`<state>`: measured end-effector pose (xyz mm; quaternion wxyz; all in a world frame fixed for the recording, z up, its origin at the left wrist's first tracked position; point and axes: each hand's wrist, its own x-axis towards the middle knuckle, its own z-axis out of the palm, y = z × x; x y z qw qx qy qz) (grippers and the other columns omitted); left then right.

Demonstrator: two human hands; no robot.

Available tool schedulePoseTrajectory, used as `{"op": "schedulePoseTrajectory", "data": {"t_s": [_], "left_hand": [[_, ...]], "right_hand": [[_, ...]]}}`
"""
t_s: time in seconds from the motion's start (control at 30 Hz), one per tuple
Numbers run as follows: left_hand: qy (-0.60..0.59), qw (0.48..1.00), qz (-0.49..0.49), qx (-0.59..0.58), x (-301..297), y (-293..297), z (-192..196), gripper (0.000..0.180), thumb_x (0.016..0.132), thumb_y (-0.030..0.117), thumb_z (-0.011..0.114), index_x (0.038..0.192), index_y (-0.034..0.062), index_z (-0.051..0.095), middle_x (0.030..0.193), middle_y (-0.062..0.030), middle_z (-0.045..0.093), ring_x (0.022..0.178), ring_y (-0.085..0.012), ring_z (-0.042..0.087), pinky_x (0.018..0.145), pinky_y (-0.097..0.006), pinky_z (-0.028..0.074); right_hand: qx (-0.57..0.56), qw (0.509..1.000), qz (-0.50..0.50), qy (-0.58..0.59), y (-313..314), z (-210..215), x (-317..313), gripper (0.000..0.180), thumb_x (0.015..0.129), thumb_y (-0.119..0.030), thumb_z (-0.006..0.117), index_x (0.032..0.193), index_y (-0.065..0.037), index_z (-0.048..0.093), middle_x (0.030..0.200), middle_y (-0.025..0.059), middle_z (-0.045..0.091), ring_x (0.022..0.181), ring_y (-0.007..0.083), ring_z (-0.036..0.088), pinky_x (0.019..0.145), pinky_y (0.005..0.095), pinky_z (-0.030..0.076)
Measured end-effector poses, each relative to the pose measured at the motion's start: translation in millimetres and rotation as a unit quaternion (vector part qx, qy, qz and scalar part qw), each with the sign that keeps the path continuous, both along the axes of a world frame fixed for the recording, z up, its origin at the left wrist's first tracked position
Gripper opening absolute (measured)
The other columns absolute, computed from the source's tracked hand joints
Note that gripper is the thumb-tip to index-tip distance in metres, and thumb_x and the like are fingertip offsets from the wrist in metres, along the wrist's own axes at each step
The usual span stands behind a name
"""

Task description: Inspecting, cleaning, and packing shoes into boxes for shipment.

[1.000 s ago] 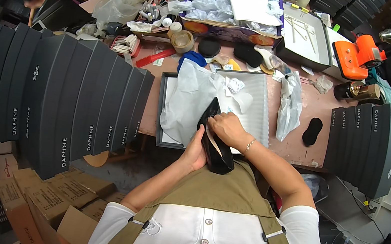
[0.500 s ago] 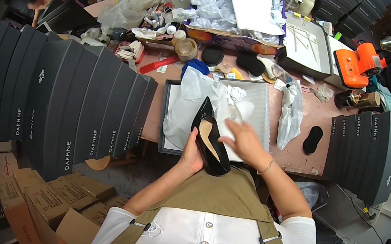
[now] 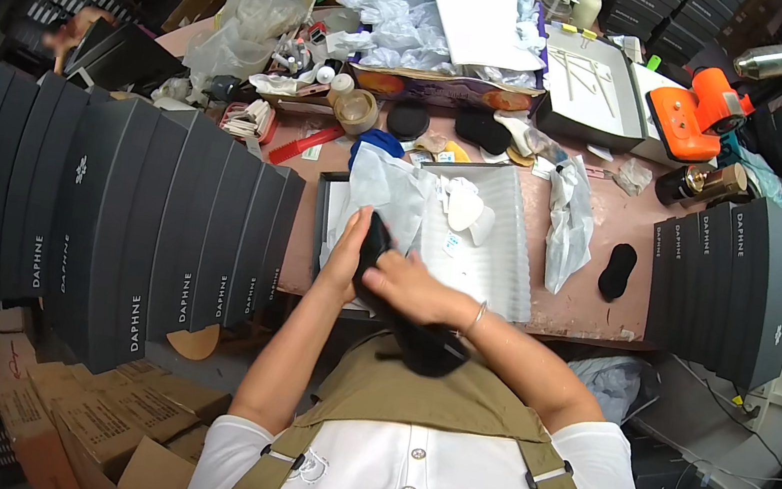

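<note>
A black pointed-toe pump [image 3: 429, 347] is held in front of my apron, tilted and partly smeared by motion. My left hand [image 3: 345, 256] grips it along the toe end, fingers stretched up its side. My right hand [image 3: 414, 291] closes over the shoe's middle with curled fingers; whether a small cloth or pad is under them is hidden. Behind the hands lies an open shoe box [image 3: 320, 209] lined with white tissue paper [image 3: 390, 184] and a ribbed white wrapping sheet [image 3: 501, 251]. Crumpled white paper [image 3: 462, 207] rests on the lining.
Dark grey shoe boxes stand in rows at the left [image 3: 124, 235] and right [image 3: 748, 288]. A wrapped white bundle [image 3: 569, 226] and a black pad [image 3: 617, 272] lie right of the open box. Behind are a red brush [image 3: 305, 146], a jar [image 3: 356, 112] and a paper-filled carton [image 3: 444, 91].
The pump has turned from insole facing up, and its toe has shifted left and down. My right hand has moved left onto the shoe. My left hand has shifted left and up along it.
</note>
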<state>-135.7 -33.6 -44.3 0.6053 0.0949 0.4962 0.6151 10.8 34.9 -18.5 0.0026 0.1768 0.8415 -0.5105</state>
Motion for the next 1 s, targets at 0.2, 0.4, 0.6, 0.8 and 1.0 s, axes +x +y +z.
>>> {"op": "schedulePoseTrajectory", "data": {"t_s": [0.2, 0.4, 0.6, 0.8, 1.0], "left_hand": [[0.080, 0.993, -0.004, -0.083, -2, 4, -5, 0.036, 0.098, 0.037, 0.047, 0.124, 0.0129, 0.041, 0.086, -0.0067, 0.055, 0.074, -0.0161, 0.060, 0.066, -0.032, 0.052], [0.013, 0.997, -0.041, -0.064, 16, -12, -11, 0.039, 0.099, 0.032, 0.046, 0.130, 0.0091, 0.039, 0.087, -0.0094, 0.058, 0.077, -0.0193, 0.062, 0.065, -0.032, 0.052], [-0.023, 0.998, -0.042, -0.037, 12, 14, -2, 0.040, 0.099, 0.030, 0.045, 0.132, 0.0070, 0.039, 0.090, -0.0083, 0.058, 0.076, -0.0146, 0.060, 0.065, -0.028, 0.051], [0.161, 0.982, -0.071, -0.063, 21, 19, -29, 0.048, 0.093, 0.033, 0.051, 0.127, -0.0005, 0.042, 0.111, -0.0118, 0.054, 0.099, -0.0179, 0.053, 0.083, -0.031, 0.046], [0.232, 0.966, 0.013, -0.114, 27, -5, -43, 0.067, 0.089, 0.039, 0.056, 0.133, -0.0077, 0.035, 0.126, -0.0237, 0.049, 0.116, -0.0265, 0.047, 0.098, -0.033, 0.037]], "right_hand": [[-0.050, 0.998, -0.033, 0.014, -19, -30, -19, 0.073, 0.094, -0.062, 0.017, 0.107, 0.003, 0.047, 0.120, 0.0278, 0.048, 0.126, 0.0419, 0.037, 0.103, 0.0640, 0.018], [-0.269, 0.960, 0.055, 0.064, -10, 14, 44, 0.045, 0.100, -0.036, 0.034, 0.117, 0.001, 0.050, 0.109, 0.0228, 0.056, 0.103, 0.0353, 0.054, 0.089, 0.0382, 0.041], [0.076, 0.995, -0.034, 0.055, -5, -4, 54, 0.037, 0.092, -0.025, 0.045, 0.119, -0.003, 0.055, 0.142, 0.0268, 0.030, 0.129, 0.0405, 0.035, 0.100, 0.0533, 0.034], [0.253, 0.962, -0.085, -0.062, -1, -77, 4, 0.036, 0.085, -0.017, 0.049, 0.106, 0.010, 0.059, 0.151, 0.0277, 0.012, 0.139, 0.0459, 0.015, 0.100, 0.0718, 0.018], [0.104, 0.985, -0.090, -0.102, -6, -76, -10, 0.057, 0.083, -0.006, 0.036, 0.138, 0.006, 0.032, 0.149, 0.0260, 0.023, 0.140, 0.0410, 0.018, 0.107, 0.0627, 0.013]]}}
